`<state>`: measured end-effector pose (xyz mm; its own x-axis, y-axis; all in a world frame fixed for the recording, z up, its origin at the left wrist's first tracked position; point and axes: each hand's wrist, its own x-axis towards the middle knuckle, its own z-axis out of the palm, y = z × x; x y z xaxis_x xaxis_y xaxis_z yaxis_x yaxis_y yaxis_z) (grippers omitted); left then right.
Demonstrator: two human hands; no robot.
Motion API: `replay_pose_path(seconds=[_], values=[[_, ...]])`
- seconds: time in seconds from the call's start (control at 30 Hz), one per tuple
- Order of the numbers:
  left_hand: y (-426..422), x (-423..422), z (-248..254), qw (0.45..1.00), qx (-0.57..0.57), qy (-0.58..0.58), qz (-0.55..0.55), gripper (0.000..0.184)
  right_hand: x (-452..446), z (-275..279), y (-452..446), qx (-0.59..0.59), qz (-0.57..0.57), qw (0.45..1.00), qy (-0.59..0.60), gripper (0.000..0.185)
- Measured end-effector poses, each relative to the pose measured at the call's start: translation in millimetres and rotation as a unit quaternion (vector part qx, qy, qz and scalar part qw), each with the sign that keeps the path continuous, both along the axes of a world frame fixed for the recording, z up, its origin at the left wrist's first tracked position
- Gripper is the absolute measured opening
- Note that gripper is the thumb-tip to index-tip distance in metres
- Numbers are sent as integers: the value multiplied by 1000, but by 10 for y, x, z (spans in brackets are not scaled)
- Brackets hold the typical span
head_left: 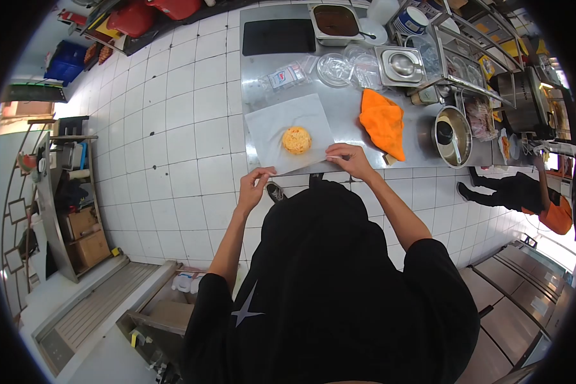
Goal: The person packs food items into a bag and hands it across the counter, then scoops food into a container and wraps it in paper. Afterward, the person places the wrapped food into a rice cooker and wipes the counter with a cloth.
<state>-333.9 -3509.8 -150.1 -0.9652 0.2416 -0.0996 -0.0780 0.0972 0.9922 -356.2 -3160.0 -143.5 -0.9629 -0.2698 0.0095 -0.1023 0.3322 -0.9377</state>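
A sheet of white wrapping paper [269,121] lies on the steel table, its near edge lifted slightly. On the paper sits a round, flat-topped mound of orange-yellow food, which looks like rice [296,140]. My left hand [256,185] pinches the near left corner of the sheet. With thumb and fingers, my right hand [351,159] grips the near right corner. The mound rests between the hands, touched by neither. To the right of the paper lies a crumpled orange cloth [383,123].
Behind the paper are clear plastic lids [334,69], a plastic packet [287,77] and a tray of brown sauce [336,20]. A metal bowl [465,137] with a utensil stands right. Another person [518,192] is at far right. A wire rack [473,29] edges the table.
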Motion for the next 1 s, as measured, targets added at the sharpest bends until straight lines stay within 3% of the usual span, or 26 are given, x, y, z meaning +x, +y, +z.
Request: replay_pose_path(seconds=[0.13, 0.23, 0.27, 0.33, 0.37, 0.43, 0.57, 0.67, 0.73, 0.83, 0.93, 1.0], values=[[21, -130, -47, 996, 6, -29, 90, 18, -178, 89, -96, -11, -48, 999, -11, 17], [152, -427, -195, 979, -62, -44, 191, 20, -497, 38, -205, 60, -98, 986, -119, 22], [219, -502, -154, 968, -131, -53, 209, 21, -582, -48, -261, 46, -126, 988, -72, 24], [324, -614, -97, 930, -267, -70, 244, 23, -668, -134, -308, 181, -103, 976, -67, 25], [338, -632, -100, 922, -304, -79, 227, 21, -727, -152, -329, 248, -91, 963, -61, 25], [353, -638, -118, 902, -376, -98, 189, 17, -700, -155, -384, 257, -125, 958, -8, 20], [327, -735, -123, 875, -445, 91, 169, 19, -514, 69, -541, 228, -167, 944, 169, 20], [317, -1092, -62, 885, -415, 180, 111, 27, -349, 259, -714, 207, 83, 939, 262, 28], [403, -1454, -64, 913, -338, 225, 38, 31, -193, 237, -897, 265, 69, 924, 267, 30], [638, -1708, -126, 862, -424, 276, -35, 38, -173, 254, -999, 325, 48, 916, 230, 33], [775, -1861, -9, 835, -518, 147, -109, 48, -242, 280, -1014, 353, 19, 916, 190, 34], [772, -1908, -36, 825, -534, 145, -115, 47, -315, 299, -1039, 379, 29, 916, 130, 34]])
